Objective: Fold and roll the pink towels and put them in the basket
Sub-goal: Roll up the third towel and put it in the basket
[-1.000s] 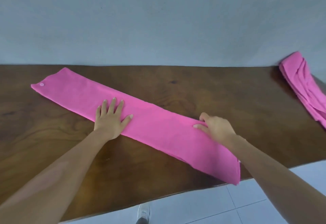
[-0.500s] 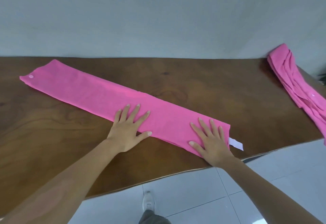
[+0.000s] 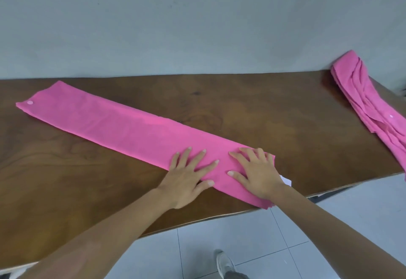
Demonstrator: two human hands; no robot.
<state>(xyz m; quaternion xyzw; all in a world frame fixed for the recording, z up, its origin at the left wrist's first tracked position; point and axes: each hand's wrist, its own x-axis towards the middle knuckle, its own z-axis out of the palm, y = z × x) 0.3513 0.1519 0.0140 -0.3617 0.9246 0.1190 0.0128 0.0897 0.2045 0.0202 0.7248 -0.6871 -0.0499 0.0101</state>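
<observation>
1. Two bare hands lie flat on the near end of a long pink cloth towel folded into a narrow strip, which runs diagonally across the dark brown wooden table
2. L hand: fingers straight & spread, palm down on the strip, thumb at its near edge, grasping nothing
3. R hand: fingers straight & spread, pressing the strip's end just beside the L hand, grasping nothing
4. Small white tag pokes out by the R wrist
5. Second pink towel, crumpled & bunched, lies well apart at the table's far right corner, partly hanging over the edge
6. Grey wall behind; white tiled floor & a grey shoe below
</observation>
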